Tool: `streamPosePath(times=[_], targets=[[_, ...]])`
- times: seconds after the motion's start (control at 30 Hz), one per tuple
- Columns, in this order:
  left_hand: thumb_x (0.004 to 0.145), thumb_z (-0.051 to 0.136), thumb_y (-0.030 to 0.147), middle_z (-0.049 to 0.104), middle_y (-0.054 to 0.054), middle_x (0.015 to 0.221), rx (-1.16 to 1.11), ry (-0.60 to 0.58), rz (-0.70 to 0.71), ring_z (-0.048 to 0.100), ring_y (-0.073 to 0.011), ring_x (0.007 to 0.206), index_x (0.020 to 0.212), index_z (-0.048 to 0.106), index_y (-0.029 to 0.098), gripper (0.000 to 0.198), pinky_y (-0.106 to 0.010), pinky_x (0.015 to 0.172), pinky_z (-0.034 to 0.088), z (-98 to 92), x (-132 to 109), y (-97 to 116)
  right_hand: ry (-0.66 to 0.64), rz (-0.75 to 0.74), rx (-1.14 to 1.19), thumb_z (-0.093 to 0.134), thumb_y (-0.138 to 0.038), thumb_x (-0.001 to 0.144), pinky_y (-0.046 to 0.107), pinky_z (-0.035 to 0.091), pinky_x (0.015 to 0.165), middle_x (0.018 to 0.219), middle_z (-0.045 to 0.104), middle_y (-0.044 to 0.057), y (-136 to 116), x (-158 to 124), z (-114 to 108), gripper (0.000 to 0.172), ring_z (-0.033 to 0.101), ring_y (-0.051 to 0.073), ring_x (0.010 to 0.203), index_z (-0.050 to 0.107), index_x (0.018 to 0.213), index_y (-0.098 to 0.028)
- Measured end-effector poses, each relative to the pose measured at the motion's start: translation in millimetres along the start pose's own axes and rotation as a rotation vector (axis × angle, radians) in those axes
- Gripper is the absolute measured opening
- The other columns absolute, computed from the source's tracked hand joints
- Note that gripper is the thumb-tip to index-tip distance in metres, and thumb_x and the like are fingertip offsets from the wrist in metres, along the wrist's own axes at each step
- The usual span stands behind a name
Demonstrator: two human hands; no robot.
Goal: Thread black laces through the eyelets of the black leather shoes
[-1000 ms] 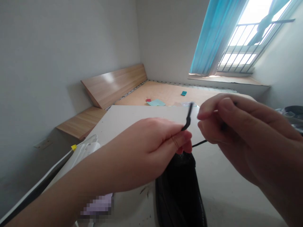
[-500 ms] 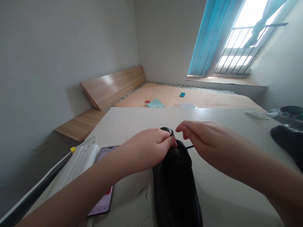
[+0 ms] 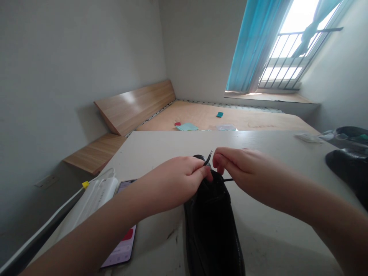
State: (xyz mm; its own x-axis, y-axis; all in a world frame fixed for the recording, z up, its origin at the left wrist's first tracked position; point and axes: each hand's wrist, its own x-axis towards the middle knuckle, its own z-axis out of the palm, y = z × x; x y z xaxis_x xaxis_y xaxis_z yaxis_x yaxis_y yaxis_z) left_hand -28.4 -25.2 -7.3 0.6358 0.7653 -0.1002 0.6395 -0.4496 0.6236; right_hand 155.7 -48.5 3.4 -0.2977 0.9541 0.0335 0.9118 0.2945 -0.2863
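Note:
A black leather shoe [image 3: 211, 226] lies on the white table, its heel opening toward me. My left hand [image 3: 188, 174] is closed at the lacing, pinching a black shoelace [image 3: 209, 156] whose tipped end points up past the fingers. Just right of that tip, my right hand [image 3: 240, 163] has its fingers curled and pressed together. Another strand of lace runs taut from the shoe's side to beneath the right hand; the grip on it is partly hidden by the palm.
Left on the white table [image 3: 161, 143] are a phone [image 3: 122, 245] and a white power strip [image 3: 96, 201] with a cable. Another black shoe [image 3: 349, 168] sits at the right, near a clear plastic packet [image 3: 309, 137]. Beyond the table is a bed board [image 3: 258, 119] with small items.
The shoelace's tipped end now sticks up from my left fingers. My right fingers have curled inward and come closer to the left hand. The view has shifted slightly.

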Motion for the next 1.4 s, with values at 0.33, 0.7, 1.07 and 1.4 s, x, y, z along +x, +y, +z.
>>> streamPosePath(times=[0.33, 0.7, 1.07, 1.4], targets=[[0.096, 0.036, 0.032, 0.065, 0.002, 0.095, -0.038, 0.034, 0.044, 0.058, -0.0171, 0.091, 0.091, 0.064, 0.024, 0.029, -0.030, 0.080, 0.040, 1.0, 0, -2, -0.001, -0.163, -0.394, 0.047, -0.009, 0.080, 0.029, 0.023, 0.049, 0.064, 0.065, 0.001, 13, -22, 5, 0.022, 0.058, 0.021, 0.053, 0.063, 0.075, -0.024], [0.095, 0.035, 0.031, 0.064, 0.001, 0.082, 0.001, -0.005, 0.025, 0.056, -0.0177, 0.080, 0.078, 0.058, 0.020, 0.031, -0.030, 0.070, 0.038, 1.5, 7, -5, -0.052, -0.305, 0.002, 0.040, -0.027, 0.096, 0.026, 0.039, 0.064, 0.079, 0.064, -0.003, 8, -24, 1, 0.024, 0.057, 0.015, 0.073, 0.062, 0.086, -0.025], [0.097, 0.036, 0.038, 0.066, 0.001, 0.079, -0.330, 0.192, 0.078, 0.061, -0.0159, 0.080, 0.076, 0.063, 0.019, 0.039, -0.029, 0.078, 0.044, -5.4, -2, 6, -0.218, -0.295, 0.048, 0.038, -0.022, 0.096, 0.029, 0.042, 0.064, 0.075, 0.067, 0.001, -9, -19, 4, 0.031, 0.060, 0.017, 0.070, 0.064, 0.079, -0.021], [0.096, 0.039, 0.034, 0.054, 0.002, 0.056, -0.711, 0.151, 0.115, 0.055, -0.0108, 0.057, 0.068, 0.060, 0.017, 0.039, -0.023, 0.059, 0.046, -9.2, -17, 29, -0.242, -0.348, 0.038, 0.038, -0.019, 0.095, 0.027, 0.039, 0.057, 0.072, 0.064, 0.001, -12, -18, 4, 0.028, 0.057, 0.014, 0.063, 0.058, 0.075, -0.019]])
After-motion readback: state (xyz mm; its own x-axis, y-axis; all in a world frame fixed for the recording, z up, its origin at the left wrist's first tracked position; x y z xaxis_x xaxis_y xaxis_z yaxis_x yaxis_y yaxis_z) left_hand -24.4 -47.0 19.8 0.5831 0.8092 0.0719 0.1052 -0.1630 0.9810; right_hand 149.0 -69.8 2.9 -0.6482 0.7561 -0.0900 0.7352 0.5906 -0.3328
